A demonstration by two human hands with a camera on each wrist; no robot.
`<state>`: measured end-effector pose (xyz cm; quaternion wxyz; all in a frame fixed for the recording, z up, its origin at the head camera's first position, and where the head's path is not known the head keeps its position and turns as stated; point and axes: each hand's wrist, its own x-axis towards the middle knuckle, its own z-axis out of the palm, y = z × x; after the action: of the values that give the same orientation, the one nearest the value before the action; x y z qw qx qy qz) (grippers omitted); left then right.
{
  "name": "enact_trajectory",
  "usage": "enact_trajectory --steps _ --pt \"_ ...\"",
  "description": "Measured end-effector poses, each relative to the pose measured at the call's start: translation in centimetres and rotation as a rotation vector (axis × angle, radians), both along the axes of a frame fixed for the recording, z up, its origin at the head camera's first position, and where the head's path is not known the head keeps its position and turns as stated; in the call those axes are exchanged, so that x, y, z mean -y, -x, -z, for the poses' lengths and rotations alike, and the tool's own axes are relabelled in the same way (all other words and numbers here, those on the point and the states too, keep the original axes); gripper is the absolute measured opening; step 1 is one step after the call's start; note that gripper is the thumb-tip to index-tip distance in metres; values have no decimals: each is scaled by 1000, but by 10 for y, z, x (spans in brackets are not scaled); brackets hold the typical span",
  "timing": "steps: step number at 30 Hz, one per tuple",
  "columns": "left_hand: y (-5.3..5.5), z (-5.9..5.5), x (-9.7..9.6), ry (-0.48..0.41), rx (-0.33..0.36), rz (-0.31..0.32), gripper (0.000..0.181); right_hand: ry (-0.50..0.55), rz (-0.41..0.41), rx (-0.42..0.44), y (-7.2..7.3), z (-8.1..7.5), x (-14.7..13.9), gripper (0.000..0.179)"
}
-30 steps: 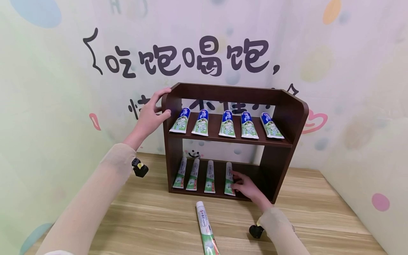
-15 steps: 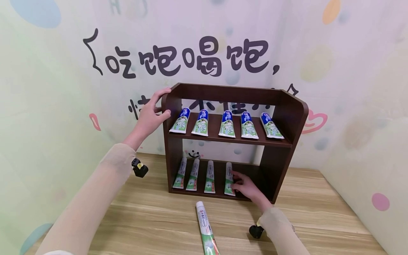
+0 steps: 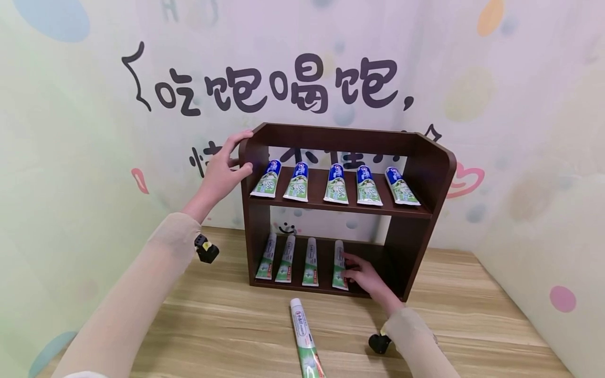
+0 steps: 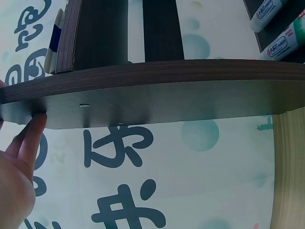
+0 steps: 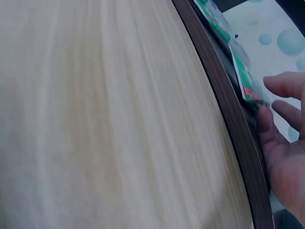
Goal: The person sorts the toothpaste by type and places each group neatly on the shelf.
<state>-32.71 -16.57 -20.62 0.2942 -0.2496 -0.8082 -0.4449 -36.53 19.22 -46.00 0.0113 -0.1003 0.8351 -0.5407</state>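
Note:
A dark brown two-tier shelf (image 3: 340, 208) stands on the table. My left hand (image 3: 221, 170) rests against its left side panel, fingers and thumb at the upper edge; in the left wrist view the left hand's fingers (image 4: 32, 138) touch the panel's outer face. On the lower tier, my right hand (image 3: 366, 275) touches the right edge of a white-and-green toothpaste tube (image 3: 339, 265), fingers spread and not wrapped round it. In the right wrist view the right thumb (image 5: 265, 125) meets that tube's (image 5: 248, 82) flat end. A similar toothpaste tube (image 3: 304, 336) lies on the table in front.
Several blue-and-green toothpaste tubes (image 3: 336, 184) lie in a row on the upper tier. More white-and-green tubes (image 3: 285, 260) lie on the lower tier, left of my right hand. The wood-grain table (image 3: 212, 325) meets a printed wall sheet (image 3: 307, 31) behind the shelf.

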Motion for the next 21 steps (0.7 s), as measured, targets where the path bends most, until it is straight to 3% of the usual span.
enact_trajectory --steps 10,14,21 --pt "-1 -2 0 0 -5 -6 56 -24 55 -79 -1 0 8 59" --pt "-2 -2 0 1 -10 -9 56 -75 54 -153 -14 -7 16 56" --pt "-2 -2 0 -2 -6 -9 57 -120 -62 -229 -41 -17 33 54"
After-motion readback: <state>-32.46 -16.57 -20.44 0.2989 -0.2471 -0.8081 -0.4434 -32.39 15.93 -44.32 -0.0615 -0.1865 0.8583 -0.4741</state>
